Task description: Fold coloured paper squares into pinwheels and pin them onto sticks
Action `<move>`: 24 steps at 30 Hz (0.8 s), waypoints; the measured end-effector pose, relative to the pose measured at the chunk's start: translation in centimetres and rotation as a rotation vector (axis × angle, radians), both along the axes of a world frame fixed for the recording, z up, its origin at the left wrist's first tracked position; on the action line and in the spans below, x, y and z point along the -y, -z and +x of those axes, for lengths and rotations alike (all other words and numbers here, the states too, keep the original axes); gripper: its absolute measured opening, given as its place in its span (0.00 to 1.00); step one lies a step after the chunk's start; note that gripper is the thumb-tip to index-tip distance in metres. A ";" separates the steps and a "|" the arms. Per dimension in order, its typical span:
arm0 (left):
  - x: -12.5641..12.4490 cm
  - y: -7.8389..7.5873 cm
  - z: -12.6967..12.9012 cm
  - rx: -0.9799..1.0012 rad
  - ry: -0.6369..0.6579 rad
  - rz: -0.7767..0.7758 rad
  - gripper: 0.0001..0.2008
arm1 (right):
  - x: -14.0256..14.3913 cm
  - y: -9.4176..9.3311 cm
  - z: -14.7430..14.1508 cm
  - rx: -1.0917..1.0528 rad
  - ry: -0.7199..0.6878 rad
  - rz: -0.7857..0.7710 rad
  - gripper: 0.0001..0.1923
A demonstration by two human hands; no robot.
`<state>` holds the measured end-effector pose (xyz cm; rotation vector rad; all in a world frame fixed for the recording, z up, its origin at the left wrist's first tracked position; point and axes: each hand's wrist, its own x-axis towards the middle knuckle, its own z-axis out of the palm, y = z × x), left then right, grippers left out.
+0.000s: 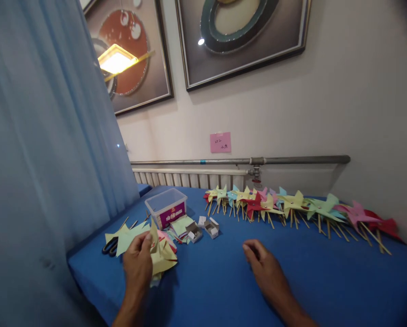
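My left hand (pixel 137 259) pinches a pale yellow paper pinwheel piece (pixel 163 255) with folded, curling blades, between thumb and fingers. Behind that paper, pink and other coloured sheets are partly hidden. Light green paper (pixel 130 238) and black-handled scissors (pixel 110 246) lie just left of this hand. Over the blue cloth, apart from the other things, my right hand (pixel 262 265) is curled with thumb and forefinger close together; whatever it may hold is hidden. Two small open boxes (pixel 194 232) stand between the hands, towards the back, beside a stack of coloured paper (pixel 181 227).
A clear plastic tub (pixel 165 202) with a purple label stands at the back left. Several finished pinwheels (pixel 293 203) on wooden sticks line the back right. Blue cloth covers the table (pixel 217 281). A curtain (pixel 46 136) hangs at left; a radiator and pipe (pixel 301 160) run along the wall.
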<state>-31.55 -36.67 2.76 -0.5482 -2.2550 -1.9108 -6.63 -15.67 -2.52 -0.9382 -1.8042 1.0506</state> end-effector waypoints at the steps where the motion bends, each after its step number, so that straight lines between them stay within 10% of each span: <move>1: -1.4 -0.4 0.8 -0.014 0.077 0.023 0.19 | 0.4 0.0 -0.3 -0.035 -0.044 -0.025 0.20; 8: -12.3 -0.6 9.7 -0.326 0.660 -0.031 0.10 | 1.7 0.7 -2.1 -0.572 -0.259 -0.571 0.40; 13: -17.5 -0.5 11.5 0.348 0.951 0.138 0.14 | -0.3 0.4 -0.7 -0.834 -0.191 -0.730 0.39; 24: -18.5 4.3 10.8 0.816 0.864 0.215 0.17 | 0.3 -0.5 0.0 -0.829 -0.322 -0.733 0.23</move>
